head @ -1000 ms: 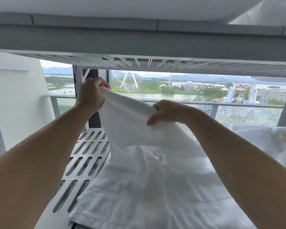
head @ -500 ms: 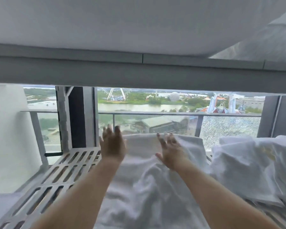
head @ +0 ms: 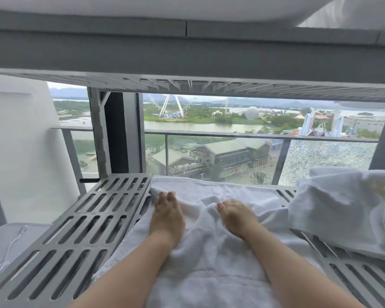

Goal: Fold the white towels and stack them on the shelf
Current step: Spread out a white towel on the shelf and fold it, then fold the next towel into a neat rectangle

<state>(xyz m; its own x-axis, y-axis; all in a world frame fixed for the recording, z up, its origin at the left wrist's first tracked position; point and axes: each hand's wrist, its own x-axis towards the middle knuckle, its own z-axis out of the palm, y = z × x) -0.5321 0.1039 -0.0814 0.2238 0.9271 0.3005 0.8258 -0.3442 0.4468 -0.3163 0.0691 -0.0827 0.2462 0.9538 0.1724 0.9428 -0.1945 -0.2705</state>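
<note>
Vs 1 s ago: we no longer hold the towel (head: 209, 252) up by its top edge. It now lies spread on the slotted shelf (head: 87, 230). Vs 0.5 s ago: both hands have dropped from the far hem onto the cloth, nearer us.

Left hand (head: 168, 215): palm down, fingers straight and together, flat on the towel near its left edge, gripping nothing. Right hand (head: 235, 216): palm down on the middle of the towel, fingers relaxed over a wrinkle, holding nothing. The cloth is bunched into a ridge between the two hands.

Edges: the far hem lies straight along the shelf's back edge, by the glass railing (head: 220, 156). The left edge runs diagonally over the slotted panel. The near end comes toward us between our forearms. The right side reaches the pile of loose towels (head: 342, 207); we can't tell if it goes under it.

Room: bare slotted panel left of the towel. The upper shelf (head: 187, 52) sits low overhead. The pile fills the right.
</note>
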